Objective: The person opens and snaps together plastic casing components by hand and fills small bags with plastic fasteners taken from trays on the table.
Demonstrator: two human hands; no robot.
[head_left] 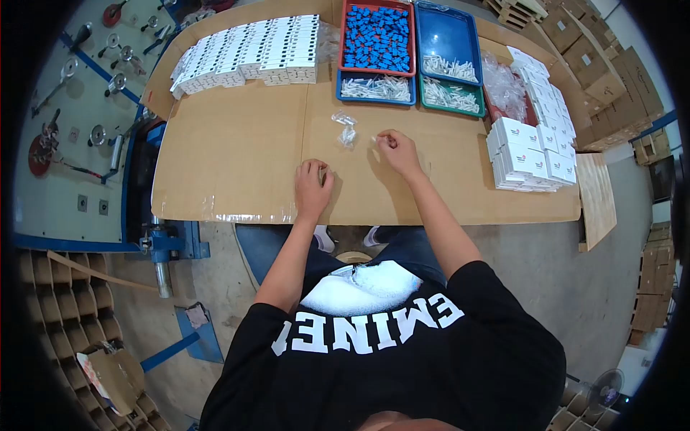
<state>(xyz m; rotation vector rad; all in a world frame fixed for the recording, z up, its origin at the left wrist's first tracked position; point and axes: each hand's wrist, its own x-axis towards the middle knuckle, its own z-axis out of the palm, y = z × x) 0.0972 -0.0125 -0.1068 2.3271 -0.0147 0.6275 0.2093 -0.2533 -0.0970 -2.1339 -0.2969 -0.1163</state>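
Observation:
My left hand [314, 189] rests low over the cardboard tabletop [237, 151], its fingers curled inward; whatever lies in them, if anything, is hidden. To its right, my right hand [397, 151] is closed in a pinch, and a tiny pale bit shows at its fingertips, too small to name. Between and beyond both hands lie small clear plastic bags [347, 135] with whitish contents, touched by neither hand.
Rows of white boxes [251, 50] stand at the back left. A red tray of blue parts [377, 39], blue trays [449, 36] and a green tray [451, 98] hold small pieces. Stacked white boxes [528, 154] and crumpled plastic [503, 86] are at right.

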